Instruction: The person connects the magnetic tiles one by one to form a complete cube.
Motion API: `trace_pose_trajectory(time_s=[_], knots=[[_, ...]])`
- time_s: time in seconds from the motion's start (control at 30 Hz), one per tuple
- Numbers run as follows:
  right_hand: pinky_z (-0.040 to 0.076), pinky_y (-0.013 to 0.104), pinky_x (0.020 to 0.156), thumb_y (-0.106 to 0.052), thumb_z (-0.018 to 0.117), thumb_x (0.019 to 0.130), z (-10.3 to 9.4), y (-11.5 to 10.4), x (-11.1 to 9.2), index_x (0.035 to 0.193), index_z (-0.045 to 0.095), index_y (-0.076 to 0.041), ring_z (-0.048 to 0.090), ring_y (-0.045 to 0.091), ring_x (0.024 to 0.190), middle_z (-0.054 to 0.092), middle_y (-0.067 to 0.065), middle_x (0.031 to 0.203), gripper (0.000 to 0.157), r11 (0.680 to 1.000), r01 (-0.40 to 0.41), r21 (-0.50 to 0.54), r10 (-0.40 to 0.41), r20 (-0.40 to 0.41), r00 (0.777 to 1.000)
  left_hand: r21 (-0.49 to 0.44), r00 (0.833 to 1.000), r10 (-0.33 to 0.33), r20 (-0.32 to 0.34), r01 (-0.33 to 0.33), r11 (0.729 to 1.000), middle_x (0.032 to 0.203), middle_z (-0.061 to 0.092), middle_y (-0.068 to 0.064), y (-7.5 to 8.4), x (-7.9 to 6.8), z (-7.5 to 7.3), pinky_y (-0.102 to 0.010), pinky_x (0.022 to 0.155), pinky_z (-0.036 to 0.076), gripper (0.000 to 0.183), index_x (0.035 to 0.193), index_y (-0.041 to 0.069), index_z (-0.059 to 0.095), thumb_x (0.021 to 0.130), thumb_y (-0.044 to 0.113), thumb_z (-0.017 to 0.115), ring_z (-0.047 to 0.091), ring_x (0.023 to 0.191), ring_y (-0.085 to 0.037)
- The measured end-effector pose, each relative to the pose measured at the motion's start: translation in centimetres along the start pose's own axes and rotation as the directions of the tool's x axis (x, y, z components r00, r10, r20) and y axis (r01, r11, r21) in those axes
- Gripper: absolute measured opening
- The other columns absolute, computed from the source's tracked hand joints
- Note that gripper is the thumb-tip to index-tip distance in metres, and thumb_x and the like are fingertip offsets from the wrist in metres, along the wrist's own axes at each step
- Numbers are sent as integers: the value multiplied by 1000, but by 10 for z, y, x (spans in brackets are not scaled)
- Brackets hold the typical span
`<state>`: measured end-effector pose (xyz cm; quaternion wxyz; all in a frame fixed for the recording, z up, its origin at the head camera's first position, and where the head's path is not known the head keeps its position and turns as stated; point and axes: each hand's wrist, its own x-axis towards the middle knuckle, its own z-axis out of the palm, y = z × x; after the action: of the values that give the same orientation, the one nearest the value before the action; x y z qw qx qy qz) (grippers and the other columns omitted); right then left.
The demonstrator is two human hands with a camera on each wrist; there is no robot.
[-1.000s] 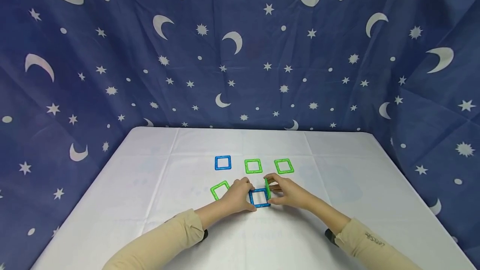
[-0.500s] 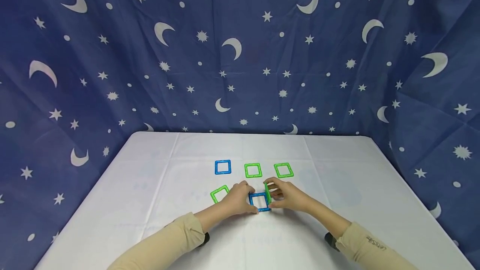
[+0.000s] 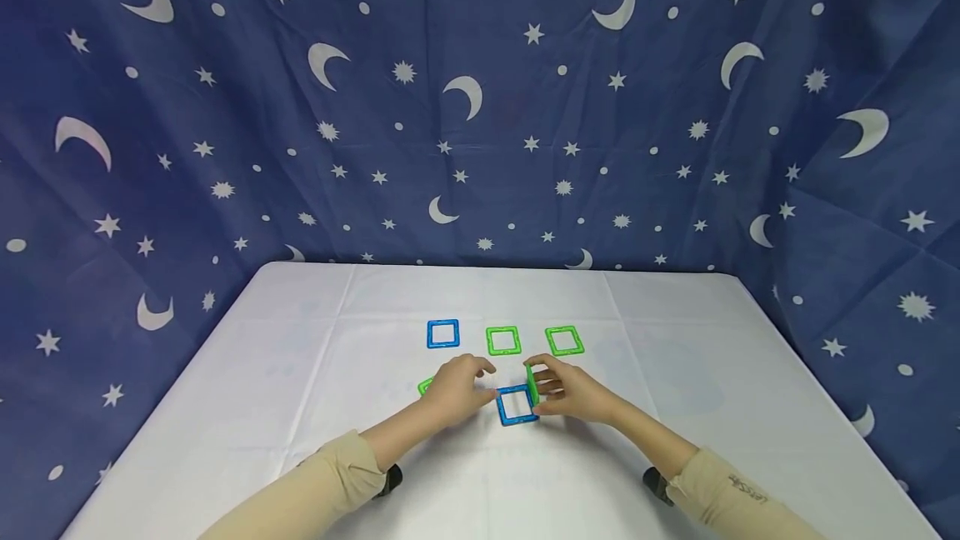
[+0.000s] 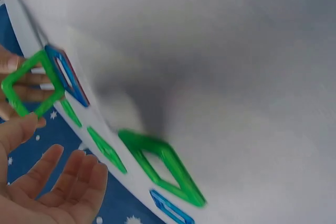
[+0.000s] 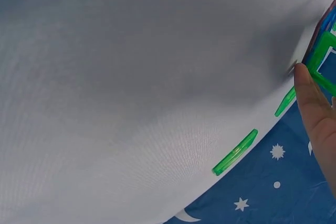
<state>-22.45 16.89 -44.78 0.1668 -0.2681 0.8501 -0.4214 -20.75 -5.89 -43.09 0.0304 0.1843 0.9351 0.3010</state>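
The upright green frame (image 3: 530,382) is pinched by the fingers of the right hand (image 3: 581,390): the thumb sits at its lower end, a fingertip at its top, and the other fingers lie behind it. Just below those fingers, the near blue frame (image 3: 519,421) lies flat on the worktop (image 3: 585,482), its right side at the foot of the upright green frame.

The left hand (image 3: 453,390) holds nothing; its fingers are spread and a little bent. Its thumb tip is just beside the near blue frame's left side, though whether they touch I cannot tell. In the left wrist view this thumb overlaps the lower corner of the upright green frame, and contact is again unclear.

A half-hidden green frame (image 3: 424,387) pokes out on the outer side of the left fingers, mostly covered by that hand in the head view. Beyond the fingers runs a row: the far blue frame (image 3: 443,345) past the left knuckles, the middle green frame (image 3: 503,352) past the left fingertips, and the far green frame (image 3: 566,351) past the right fingers.

Well back from the right fingers, dark lettering (image 3: 748,489) marks the right sleeve (image 3: 727,511); it seems to begin with "Le", the rest too small to read
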Motion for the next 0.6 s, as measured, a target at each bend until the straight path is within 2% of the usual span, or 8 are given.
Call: trace_pose_trajectory(time_s=[0.1, 0.37, 0.6], knots=[[53, 45, 89, -9, 73, 81, 2, -2, 0, 135, 39, 0, 58, 41, 112, 52, 29, 129, 64, 1000, -11, -2, 11, -8, 1000, 36, 999, 18, -51, -16, 999, 101, 67, -13, -6, -5, -10, -40, 79, 53, 31, 108, 4, 68, 82, 20, 72, 63, 94, -27], [54, 42, 89, -5, 71, 82, 3, -4, 1, 138, 38, 0, 58, 39, 113, 51, 28, 131, 65, 1000, -21, -5, 21, 7, 1000, 119, 990, 1, -138, 16, 993, 113, 67, -15, -24, -16, -27, -45, 89, 52, 32, 107, 3, 68, 79, 17, 75, 61, 108, -33], [51, 46, 92, 3, 61, 85, 1, -2, 2, 142, 34, 1, 53, 43, 119, 48, 29, 134, 63, 1000, 12, -28, -11, 19, 1000, 178, 988, -48, -150, 75, 981, 109, 65, -17, -45, -23, -35, -42, 79, 54, 44, 116, 3, 64, 76, 18, 77, 63, 94, -31]])
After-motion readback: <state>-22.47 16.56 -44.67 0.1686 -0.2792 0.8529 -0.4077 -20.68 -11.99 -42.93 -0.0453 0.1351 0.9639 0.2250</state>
